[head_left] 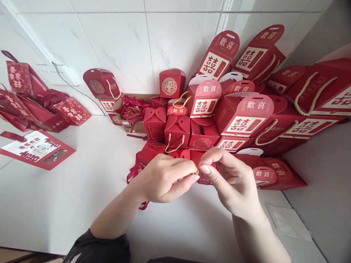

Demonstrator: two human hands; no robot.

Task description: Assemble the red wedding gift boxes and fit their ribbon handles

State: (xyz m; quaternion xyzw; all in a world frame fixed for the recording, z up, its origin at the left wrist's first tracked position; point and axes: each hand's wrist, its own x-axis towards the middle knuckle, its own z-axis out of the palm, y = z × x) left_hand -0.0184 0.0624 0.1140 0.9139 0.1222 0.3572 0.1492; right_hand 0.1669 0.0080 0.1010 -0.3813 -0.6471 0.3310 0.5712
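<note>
My left hand (pixel 164 179) and my right hand (pixel 233 179) meet over the white table (pixel 68 204), fingertips pinched together on a tiny gold piece (pixel 195 172), apparently the end of a cord. A small red gift box (pixel 204 178) lies just behind and under the fingers, mostly hidden by them. A dark red ribbon (pixel 134 170) trails out beside my left hand. Behind my hands stands a heap of small red gift boxes (pixel 177 131) with gold cord handles.
Larger red boxes with white labels (pixel 244 120) are stacked at the back right against the tiled wall. A carton of red ribbons (pixel 131 109) sits at the back. Red paper bags (pixel 35 148) lie at the left. A clear plastic sleeve (pixel 287 221) lies at the right.
</note>
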